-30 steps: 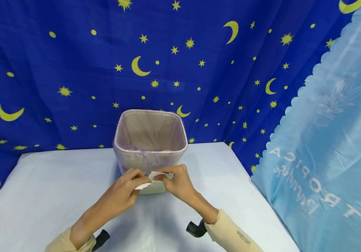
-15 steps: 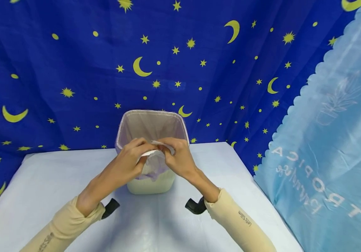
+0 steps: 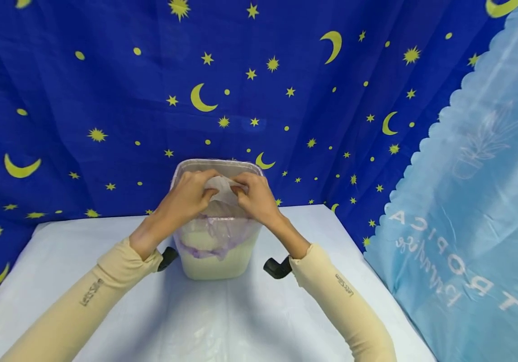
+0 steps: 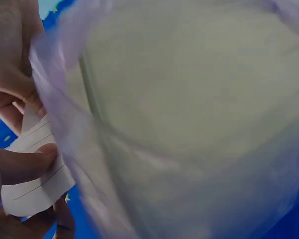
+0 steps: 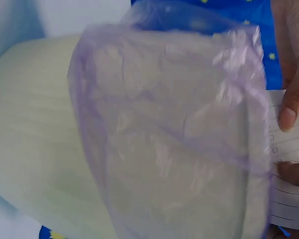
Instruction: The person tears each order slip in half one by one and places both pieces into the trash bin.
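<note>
Over the mouth of a pale waste bin [image 3: 215, 266], my left hand [image 3: 188, 193] and right hand [image 3: 255, 196] hold a piece of white paper [image 3: 222, 190] between them. Each hand pinches one side of it with thumb and fingers. Ruled lines show on the paper [image 4: 37, 189] in the left wrist view, and small printed marks on the paper [image 5: 289, 142] in the right wrist view. A thin purple bin liner [image 5: 164, 124] covers the bin's rim and hangs down its outside. The hands hide part of the bin's opening.
The bin stands on a white-covered table [image 3: 105, 261], near its back edge. Behind it hangs a dark blue curtain [image 3: 118, 100] with moons and stars. A light blue cloth [image 3: 476, 201] hangs at the right. Black pieces [image 3: 278, 268] stick out beside both wrists.
Both hands have moved forward and up from in front of the bin to over its opening, bringing the paper along. The paper now looks more spread out between them.
</note>
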Available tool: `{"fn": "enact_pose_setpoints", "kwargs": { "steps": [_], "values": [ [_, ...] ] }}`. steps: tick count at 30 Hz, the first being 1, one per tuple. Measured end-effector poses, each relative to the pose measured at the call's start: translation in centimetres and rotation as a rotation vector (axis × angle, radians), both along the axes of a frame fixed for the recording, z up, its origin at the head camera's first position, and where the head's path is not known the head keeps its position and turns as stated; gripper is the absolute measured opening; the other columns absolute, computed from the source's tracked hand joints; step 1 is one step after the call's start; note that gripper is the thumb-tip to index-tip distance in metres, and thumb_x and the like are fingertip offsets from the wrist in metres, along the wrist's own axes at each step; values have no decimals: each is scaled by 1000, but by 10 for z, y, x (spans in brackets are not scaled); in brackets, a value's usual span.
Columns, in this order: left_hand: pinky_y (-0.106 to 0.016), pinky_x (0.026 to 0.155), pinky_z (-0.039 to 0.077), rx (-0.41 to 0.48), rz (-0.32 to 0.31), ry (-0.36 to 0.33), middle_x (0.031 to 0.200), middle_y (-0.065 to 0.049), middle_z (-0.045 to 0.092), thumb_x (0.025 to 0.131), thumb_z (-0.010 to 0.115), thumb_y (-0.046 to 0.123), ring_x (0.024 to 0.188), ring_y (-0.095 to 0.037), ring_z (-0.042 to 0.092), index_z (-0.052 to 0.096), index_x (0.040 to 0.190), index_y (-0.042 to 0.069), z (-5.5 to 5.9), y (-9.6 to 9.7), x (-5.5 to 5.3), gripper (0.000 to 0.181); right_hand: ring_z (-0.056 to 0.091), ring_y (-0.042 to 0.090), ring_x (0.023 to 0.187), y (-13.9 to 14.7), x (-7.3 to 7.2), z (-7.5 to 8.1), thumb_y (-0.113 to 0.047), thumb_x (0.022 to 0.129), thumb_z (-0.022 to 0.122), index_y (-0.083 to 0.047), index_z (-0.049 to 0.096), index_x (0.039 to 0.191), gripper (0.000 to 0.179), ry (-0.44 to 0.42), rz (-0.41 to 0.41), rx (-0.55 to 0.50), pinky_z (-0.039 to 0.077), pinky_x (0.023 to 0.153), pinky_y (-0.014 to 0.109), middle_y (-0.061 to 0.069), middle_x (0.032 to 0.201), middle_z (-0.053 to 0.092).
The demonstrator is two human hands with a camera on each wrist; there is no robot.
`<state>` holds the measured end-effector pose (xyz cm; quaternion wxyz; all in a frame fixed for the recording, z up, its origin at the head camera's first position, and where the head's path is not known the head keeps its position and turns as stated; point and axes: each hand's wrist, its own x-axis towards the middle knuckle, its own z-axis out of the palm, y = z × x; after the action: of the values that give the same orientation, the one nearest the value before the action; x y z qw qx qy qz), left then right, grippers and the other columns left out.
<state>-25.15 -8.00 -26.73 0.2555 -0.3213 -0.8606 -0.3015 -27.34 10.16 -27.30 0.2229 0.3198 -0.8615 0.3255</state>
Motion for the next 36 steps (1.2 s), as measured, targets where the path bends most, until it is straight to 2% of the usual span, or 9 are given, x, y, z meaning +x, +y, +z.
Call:
{"fn": "enact_pose_setpoints", "kwargs": {
  "steps": [5, 7, 9, 13, 15, 17, 23, 30, 36],
  "values": [
    [-35, 59, 44, -78, 27, -85, 73, -13, 65, 84, 63, -11, 61, -16, 47, 67, 87, -6, 4, -4, -17, 7, 58, 14, 67, 3, -18, 1, 7, 82, 62, 0, 76, 94, 20, -91, -27, 69, 48, 62, 24, 9, 87, 74],
    [-32, 59, 40, -117, 39, -121, 66, -7, 58, 84, 61, -12, 62, -15, 43, 66, 81, -4, 4, -6, -24, 10, 53, 12, 64, 4, -25, 2, 8, 80, 62, -1, 76, 93, 21, -114, -49, 96, 44, 58, 21, 8, 84, 73],
    [-33, 60, 38, -153, 48, -158, 65, -7, 55, 83, 58, -13, 64, -17, 43, 66, 80, -5, 4, -9, -30, 12, 50, 12, 62, 5, -31, 3, 8, 80, 61, -1, 76, 93, 22, -133, -68, 123, 39, 56, 19, 8, 80, 71],
    [-39, 73, 50, -206, 74, -208, 87, -22, 69, 79, 56, -15, 82, -31, 63, 68, 93, -12, 3, -15, -38, 19, 46, 12, 64, 7, -41, 4, 8, 79, 62, -3, 77, 95, 24, -165, -88, 181, 36, 56, 20, 5, 79, 68],
    [-44, 85, 51, -230, 86, -212, 102, -27, 69, 78, 57, -15, 98, -39, 64, 67, 100, -14, 1, -17, -41, 24, 45, 11, 64, 7, -46, 2, 8, 78, 63, -3, 76, 91, 22, -170, -80, 219, 35, 56, 20, 4, 76, 66],
    [-47, 90, 50, -255, 98, -215, 105, -27, 68, 78, 58, -13, 103, -42, 63, 67, 101, -14, -1, -19, -44, 25, 45, 11, 63, 7, -50, -1, 8, 78, 63, -2, 76, 87, 19, -173, -58, 255, 35, 56, 20, 3, 73, 64],
    [-48, 92, 50, -276, 110, -261, 106, -26, 68, 75, 60, -11, 105, -41, 63, 68, 101, -12, -9, -20, -50, 27, 45, 9, 59, 5, -59, -13, 8, 78, 64, -1, 74, 80, 13, -180, 15, 344, 35, 55, 19, 2, 68, 61],
    [-47, 85, 52, -309, 93, -294, 97, -17, 73, 68, 59, -13, 95, -34, 67, 72, 96, -1, -19, -21, -52, 33, 44, 10, 60, 4, -63, -17, 7, 78, 64, -1, 71, 77, 11, -193, 33, 401, 34, 56, 19, -2, 65, 55],
    [-46, 87, 52, -308, 80, -347, 102, -15, 74, 70, 62, -13, 100, -33, 68, 74, 100, 3, -21, -20, -51, 36, 36, 9, 56, 3, -62, -16, 9, 78, 62, -8, 56, 63, 23, -212, 53, 424, 27, 53, 20, -5, 58, 41]
  ]
}}
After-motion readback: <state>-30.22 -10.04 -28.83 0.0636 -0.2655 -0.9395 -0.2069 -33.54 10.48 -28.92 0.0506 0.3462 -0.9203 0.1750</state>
